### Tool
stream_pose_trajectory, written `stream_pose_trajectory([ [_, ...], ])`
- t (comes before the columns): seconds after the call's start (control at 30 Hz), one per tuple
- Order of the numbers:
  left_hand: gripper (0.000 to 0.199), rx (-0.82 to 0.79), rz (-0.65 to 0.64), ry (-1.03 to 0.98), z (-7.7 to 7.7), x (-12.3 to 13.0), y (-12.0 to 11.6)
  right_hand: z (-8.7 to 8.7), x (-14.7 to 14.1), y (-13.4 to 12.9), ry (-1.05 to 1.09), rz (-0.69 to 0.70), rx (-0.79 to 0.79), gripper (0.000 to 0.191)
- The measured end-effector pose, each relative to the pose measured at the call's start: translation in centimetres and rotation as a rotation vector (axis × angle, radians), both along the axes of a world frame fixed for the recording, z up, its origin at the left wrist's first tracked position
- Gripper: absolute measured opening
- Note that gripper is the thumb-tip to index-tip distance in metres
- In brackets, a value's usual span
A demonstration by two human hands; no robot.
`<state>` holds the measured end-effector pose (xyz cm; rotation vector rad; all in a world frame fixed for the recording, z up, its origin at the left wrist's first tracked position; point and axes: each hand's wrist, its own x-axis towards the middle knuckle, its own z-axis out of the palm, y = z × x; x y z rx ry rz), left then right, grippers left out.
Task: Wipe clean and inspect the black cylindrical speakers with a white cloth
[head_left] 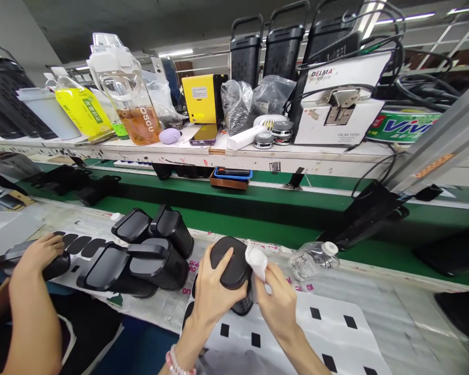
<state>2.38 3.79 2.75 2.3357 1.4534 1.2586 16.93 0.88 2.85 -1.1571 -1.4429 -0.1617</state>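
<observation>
In the head view, my left hand (214, 286) is wrapped round a black housing (231, 256), its thumb and fingers on the flat, rounded end that faces up. My right hand (275, 299) pinches a crumpled white cloth (257, 260) against the right side of that housing. A white sheet with black rectangles (289, 323) lies under my forearms. Just left of my hands several black housings stand together, among them a near one (158, 263) with a handle. Behind my right hand lies a clear plastic bottle (310, 260) with a white cap.
At the left, another person's hand (39, 255) rests on a black housing, beside a sheet of black oval pads (89, 247). Above the bench, a shelf (172, 154) holds a drink bottle (138, 122), a yellow box (200, 99), and a white DELMA box (338, 109). A metal post (441, 135) slants at right.
</observation>
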Motion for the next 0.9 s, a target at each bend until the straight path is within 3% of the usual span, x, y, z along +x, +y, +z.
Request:
stream_pose_trajectory([
  [0.9,0.063,0.002,-0.044,-0.002,0.17,-0.07,0.27,-0.52,0.16,-0.05,-0.02,0.012,0.017,0.029],
])
